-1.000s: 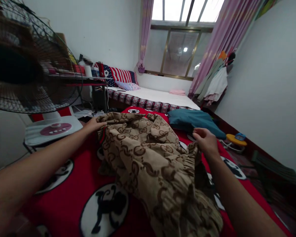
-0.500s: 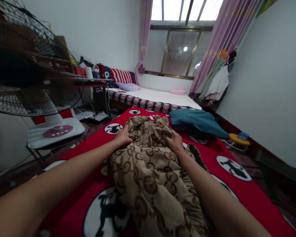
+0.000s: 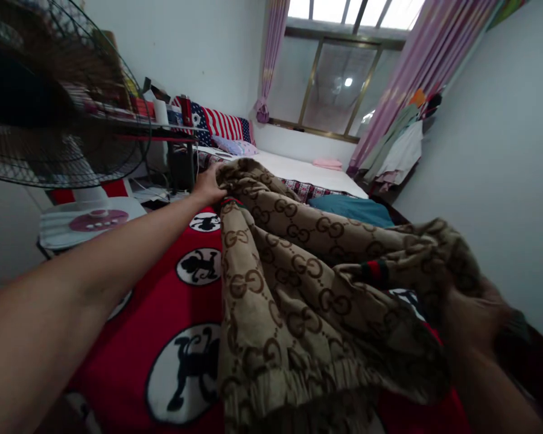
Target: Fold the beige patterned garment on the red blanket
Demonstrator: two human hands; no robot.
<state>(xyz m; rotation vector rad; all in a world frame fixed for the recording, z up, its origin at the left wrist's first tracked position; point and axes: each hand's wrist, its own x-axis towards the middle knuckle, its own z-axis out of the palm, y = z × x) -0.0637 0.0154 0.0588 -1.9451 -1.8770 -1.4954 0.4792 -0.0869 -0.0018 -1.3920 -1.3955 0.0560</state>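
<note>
A tan blanket (image 3: 298, 265) with a brown ring pattern hangs stretched above the red bed cover (image 3: 181, 313). My left hand (image 3: 208, 187) is raised at the far left and closed on one edge of the blanket. My right hand (image 3: 470, 313) is low on the right, blurred by motion, and closed on the blanket's other end, where a green and red stripe shows. Between the two hands the cloth sags in folds, its frilled hem falling at the lower middle.
A standing fan (image 3: 58, 102) with a white base (image 3: 90, 220) fills the left. Beyond lie a second bed (image 3: 312, 172), a teal pillow (image 3: 353, 210), a cluttered shelf (image 3: 163, 123), pink curtains (image 3: 416, 66) and hanging clothes (image 3: 402, 150). A white wall (image 3: 511, 150) closes the right.
Both hands took hold of the blanket near its middle, then pulled apart. The left hand rose up and away, the right swung down to the right, lifting and spreading the cloth.
</note>
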